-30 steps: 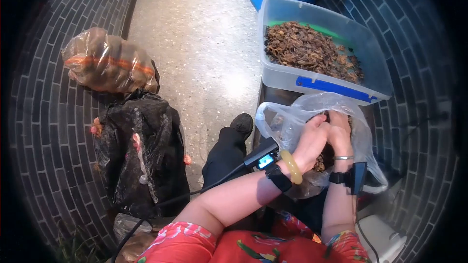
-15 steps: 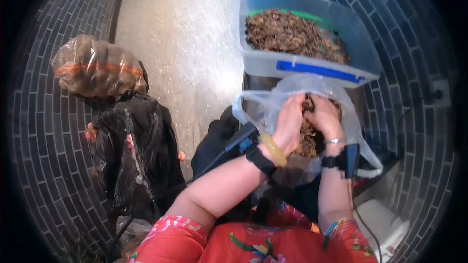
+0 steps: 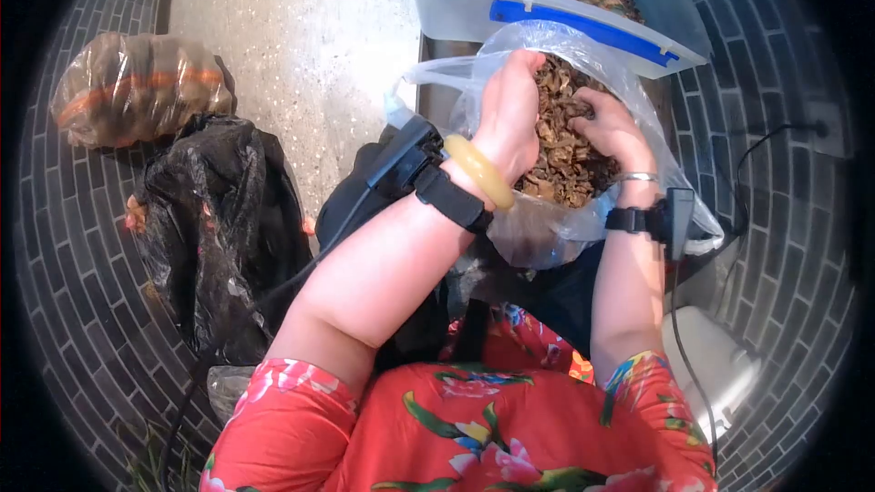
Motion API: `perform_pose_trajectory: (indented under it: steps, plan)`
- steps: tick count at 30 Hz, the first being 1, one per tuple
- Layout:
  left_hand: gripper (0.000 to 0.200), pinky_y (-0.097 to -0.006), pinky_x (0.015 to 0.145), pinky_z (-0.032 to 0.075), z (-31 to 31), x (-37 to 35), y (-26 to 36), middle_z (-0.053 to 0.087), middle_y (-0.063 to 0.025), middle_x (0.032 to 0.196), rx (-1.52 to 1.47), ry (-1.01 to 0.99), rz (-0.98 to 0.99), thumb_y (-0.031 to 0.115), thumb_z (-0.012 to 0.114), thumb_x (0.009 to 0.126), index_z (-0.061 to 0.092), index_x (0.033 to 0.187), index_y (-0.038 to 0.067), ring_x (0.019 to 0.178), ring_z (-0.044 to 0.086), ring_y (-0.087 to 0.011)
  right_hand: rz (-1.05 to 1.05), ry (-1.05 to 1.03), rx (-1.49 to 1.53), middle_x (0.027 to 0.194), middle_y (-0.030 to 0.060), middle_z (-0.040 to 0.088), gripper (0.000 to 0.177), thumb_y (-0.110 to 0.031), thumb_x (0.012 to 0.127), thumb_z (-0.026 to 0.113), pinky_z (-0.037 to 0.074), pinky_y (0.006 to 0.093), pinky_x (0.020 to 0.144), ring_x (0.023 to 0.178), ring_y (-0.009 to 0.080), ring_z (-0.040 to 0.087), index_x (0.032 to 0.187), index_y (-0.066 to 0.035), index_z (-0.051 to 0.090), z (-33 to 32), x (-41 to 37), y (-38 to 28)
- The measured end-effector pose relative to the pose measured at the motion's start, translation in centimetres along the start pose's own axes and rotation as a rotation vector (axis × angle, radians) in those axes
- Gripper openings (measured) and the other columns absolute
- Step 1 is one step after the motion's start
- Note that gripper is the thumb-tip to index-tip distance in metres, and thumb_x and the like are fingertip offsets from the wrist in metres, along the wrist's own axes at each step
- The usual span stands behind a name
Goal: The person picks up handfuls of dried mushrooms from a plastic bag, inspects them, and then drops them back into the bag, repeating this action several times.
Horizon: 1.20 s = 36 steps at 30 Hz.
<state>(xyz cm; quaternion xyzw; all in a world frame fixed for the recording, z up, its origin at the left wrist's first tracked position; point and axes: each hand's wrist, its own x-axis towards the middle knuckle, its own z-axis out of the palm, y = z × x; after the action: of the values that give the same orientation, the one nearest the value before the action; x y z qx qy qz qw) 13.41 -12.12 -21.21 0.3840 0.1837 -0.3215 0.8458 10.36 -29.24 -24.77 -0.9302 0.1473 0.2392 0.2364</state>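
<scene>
A clear plastic bag [image 3: 629,64] stands with its mouth wide, filled with dried brown pieces [image 3: 570,164] that look like dried mushrooms. My left hand [image 3: 510,109] rests edge-on inside the left part of the bag, against the pieces, its fingers stretched and partly hidden. On the opposite side my right hand [image 3: 612,130] is in the bag, thumb and fingers curled round a few of the dried mushrooms. Just beyond the bag, a clear plastic box [image 3: 547,32] with a blue latch holds more of the same brown pieces.
To the left lie a clear sack [image 3: 141,91] with an orange band, packed with round brownish things, and a crumpled black plastic bag [image 3: 219,228]. A pale speckled floor strip [image 3: 292,46] runs between grey brick-patterned surfaces. Something white [image 3: 715,364] lies at lower right.
The view has tilted downward, so the box and bag sit higher in the picture. My hands have moved apart, showing more of the brown pieces; my right fingers have come into sight.
</scene>
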Motion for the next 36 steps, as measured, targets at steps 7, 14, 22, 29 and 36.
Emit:
perform_pose_trajectory:
  steps: [7,14,22,29,36]
  plan:
    - [0.040,-0.0431,0.097,0.023,0.0,-0.4,0.3,0.043,-0.0100,0.128,0.016,-0.014,-0.019,0.031,0.045,0.084,0.047,0.115,0.006,0.117,0.035,-0.0248,-0.043,0.376,0.200,0.108,0.0142,0.060,0.042,-0.016,0.076,0.063,0.042,0.0326,0.087,0.099,0.0273,0.056,0.115,-0.005,0.052,-1.4,-3.7,0.4]
    - [0.040,-0.0531,0.088,0.039,0.0,0.7,-2.0,0.047,-0.0141,0.123,-0.087,-0.011,-0.420,0.033,0.037,0.088,0.049,0.114,0.005,0.108,0.048,-0.0313,-0.414,0.107,0.921,0.100,0.0038,0.061,0.031,-0.012,0.078,0.064,0.043,0.0266,0.082,0.091,0.0120,0.055,0.107,0.000,0.058,-2.1,-4.2,-2.2]
    - [0.049,-0.0537,0.084,0.045,-1.2,2.8,-4.1,0.052,-0.0205,0.118,-0.231,-0.455,-0.417,0.034,0.019,0.093,0.042,0.124,0.004,0.107,0.052,-0.0404,-0.377,0.151,1.195,0.100,0.0121,0.063,0.046,-0.038,0.091,0.046,0.042,0.0293,0.085,0.092,0.0173,0.058,0.101,0.005,0.060,-3.5,-4.4,-0.5]
    - [0.049,-0.0557,0.086,0.043,-1.0,2.6,-4.2,0.048,-0.0239,0.122,-0.302,-0.595,-0.453,0.033,0.020,0.092,0.039,0.127,0.003,0.110,0.047,-0.0460,-0.337,0.119,1.345,0.108,0.0186,0.058,0.058,-0.046,0.093,0.035,0.040,0.0337,0.091,0.105,0.0254,0.054,0.110,0.006,0.054,-3.4,-4.0,0.1]
    - [0.050,-0.0543,0.076,0.047,-0.7,2.6,-3.7,0.055,-0.0215,0.109,-0.312,-0.575,-0.537,0.039,0.018,0.092,0.046,0.117,0.007,0.100,0.054,-0.0445,-0.359,0.025,1.279,0.112,0.0193,0.058,0.063,-0.050,0.093,0.029,0.043,0.0303,0.085,0.105,0.0247,0.054,0.112,0.005,0.052,-3.5,-3.9,-0.7]
